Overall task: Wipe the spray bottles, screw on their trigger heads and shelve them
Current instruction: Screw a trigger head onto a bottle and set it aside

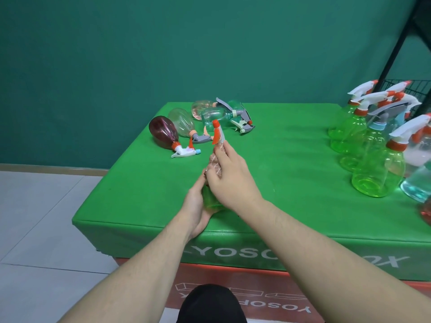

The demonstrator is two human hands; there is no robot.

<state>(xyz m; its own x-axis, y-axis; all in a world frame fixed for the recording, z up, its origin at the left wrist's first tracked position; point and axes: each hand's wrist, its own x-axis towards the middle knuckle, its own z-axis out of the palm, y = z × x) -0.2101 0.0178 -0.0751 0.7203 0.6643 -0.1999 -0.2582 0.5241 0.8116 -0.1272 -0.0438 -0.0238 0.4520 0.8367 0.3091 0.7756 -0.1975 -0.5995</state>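
Two hands share one green bottle (211, 201): left hand (198, 206) clasps its base to steady it — right hand (227, 176) grips the trigger head (217, 134), apparently for screwing.

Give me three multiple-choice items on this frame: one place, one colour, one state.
1. Where do the upright finished bottles stand?
A. right side of the table
B. on the floor
C. left near corner

2. What colour is the held bottle's body?
A. dark red
B. green
C. blue

3. How does the dark red bottle sit?
A. upright
B. in a hand
C. lying on its side

Answers: 1 A, the upright bottles cluster at the right of the table. 2 B, the held bottle shows green between the left hand and right hand. 3 C, the dark red bottle lies flat, untouched.
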